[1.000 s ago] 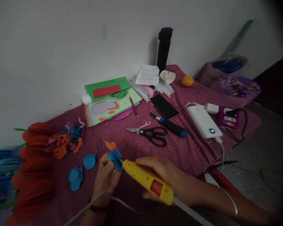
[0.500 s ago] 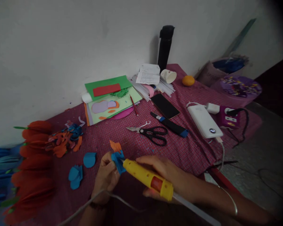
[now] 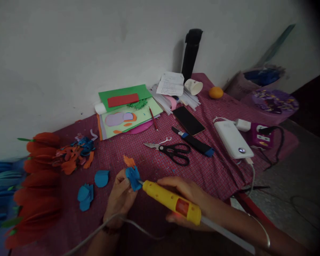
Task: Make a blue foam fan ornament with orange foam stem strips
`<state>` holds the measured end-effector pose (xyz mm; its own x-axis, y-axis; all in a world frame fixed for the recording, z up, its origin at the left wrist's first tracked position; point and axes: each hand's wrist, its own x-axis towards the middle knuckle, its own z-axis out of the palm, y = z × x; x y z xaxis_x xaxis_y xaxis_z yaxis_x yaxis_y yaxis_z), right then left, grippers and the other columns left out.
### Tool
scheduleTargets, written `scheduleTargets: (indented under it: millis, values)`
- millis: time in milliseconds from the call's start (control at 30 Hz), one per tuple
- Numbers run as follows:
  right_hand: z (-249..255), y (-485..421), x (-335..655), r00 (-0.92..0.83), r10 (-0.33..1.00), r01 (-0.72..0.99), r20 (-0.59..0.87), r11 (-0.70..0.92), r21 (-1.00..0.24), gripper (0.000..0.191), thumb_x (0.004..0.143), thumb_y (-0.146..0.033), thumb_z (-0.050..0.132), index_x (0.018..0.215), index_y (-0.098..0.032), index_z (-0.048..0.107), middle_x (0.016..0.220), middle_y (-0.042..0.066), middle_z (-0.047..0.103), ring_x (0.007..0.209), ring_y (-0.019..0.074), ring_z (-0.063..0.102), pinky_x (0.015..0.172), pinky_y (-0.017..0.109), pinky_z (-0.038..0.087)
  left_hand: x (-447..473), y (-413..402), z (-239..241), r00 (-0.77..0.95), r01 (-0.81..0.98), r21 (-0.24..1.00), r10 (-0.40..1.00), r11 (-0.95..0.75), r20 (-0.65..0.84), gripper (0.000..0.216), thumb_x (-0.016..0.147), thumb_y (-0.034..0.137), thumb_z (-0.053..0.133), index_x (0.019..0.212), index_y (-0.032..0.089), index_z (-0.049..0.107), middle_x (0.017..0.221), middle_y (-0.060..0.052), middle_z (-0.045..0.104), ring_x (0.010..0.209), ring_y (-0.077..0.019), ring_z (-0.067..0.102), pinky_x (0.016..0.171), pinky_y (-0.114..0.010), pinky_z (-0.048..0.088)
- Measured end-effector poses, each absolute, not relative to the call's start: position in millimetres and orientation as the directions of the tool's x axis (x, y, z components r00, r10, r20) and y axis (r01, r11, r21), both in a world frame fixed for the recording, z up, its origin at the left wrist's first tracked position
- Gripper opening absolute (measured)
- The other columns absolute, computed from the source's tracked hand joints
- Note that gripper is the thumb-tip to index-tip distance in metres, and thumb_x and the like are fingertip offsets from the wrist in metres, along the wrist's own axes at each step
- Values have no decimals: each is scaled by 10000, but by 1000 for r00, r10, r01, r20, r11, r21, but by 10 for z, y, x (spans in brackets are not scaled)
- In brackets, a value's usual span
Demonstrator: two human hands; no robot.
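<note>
Between the fingers of my left hand point(image 3: 120, 197) is a folded blue foam piece point(image 3: 133, 177), pinched above the table's near edge. An orange scrap point(image 3: 129, 161) shows just beyond it; whether they touch I cannot tell. My right hand point(image 3: 188, 193) is wrapped round a yellow hot glue gun point(image 3: 162, 195), its nozzle tip at the right side of the blue piece. A clear glue stick point(image 3: 226, 236) runs out of the gun's back end. Loose blue cut pieces point(image 3: 101, 178) lie left of my left hand.
Black-handled scissors point(image 3: 173, 152), a utility knife point(image 3: 194, 142) and a phone point(image 3: 188, 120) lie ahead. A white power bank point(image 3: 233, 139) is at right. Orange foam pumpkins point(image 3: 40, 188) line the left side. A cable point(image 3: 96, 231) crosses my left wrist.
The glue gun's nozzle has drawn slightly right and down, from within the blue piece's fold to its right edge. The blue piece has turned a little in my left fingers.
</note>
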<state>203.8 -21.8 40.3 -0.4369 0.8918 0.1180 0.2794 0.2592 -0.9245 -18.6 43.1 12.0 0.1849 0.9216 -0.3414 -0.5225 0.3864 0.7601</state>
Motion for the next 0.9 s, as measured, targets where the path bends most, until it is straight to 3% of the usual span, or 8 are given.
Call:
scheduleTargets:
  millis: [267, 667, 767, 900]
  values:
    - [326, -242, 2039, -426, 898, 312, 108, 258, -914, 666, 794, -386, 684, 1373, -305, 366, 1254, 64, 568, 1079, 204, 571, 913, 342, 447, -167, 453, 94, 171, -527, 767, 930, 366, -326, 240, 577, 243, 837, 585, 170, 609, 495, 59, 487, 452, -56, 413, 493, -187, 417]
    - [398, -224, 2095, -461, 887, 314, 27, 191, -930, 668, 806, -368, 669, 1391, -273, 361, 1339, 102, 513, 1169, 246, 532, 956, 381, 437, -185, 487, 16, 147, -589, 734, 938, 339, -315, 213, 624, 230, 814, 645, 176, 609, 546, 61, 496, 444, -34, 370, 455, -141, 409]
    - [349, -166, 2022, -295, 955, 190, 35, 94, -977, 676, 799, -288, 668, 1387, -270, 336, 1283, 100, 527, 1067, 222, 570, 906, 375, 464, -169, 494, 16, 115, -585, 753, 950, 301, -290, 217, 625, 215, 804, 605, 168, 593, 564, 47, 512, 475, -41, 401, 443, -134, 392]
    - [248, 0, 1831, -58, 995, -168, -80, -89, -982, 698, 759, -252, 693, 1349, -293, 322, 996, 26, 569, 788, 137, 560, 699, 281, 489, -118, 466, 77, 101, -523, 813, 966, 256, -239, 253, 597, 225, 822, 540, 157, 584, 539, 38, 533, 493, -54, 448, 463, -151, 395]
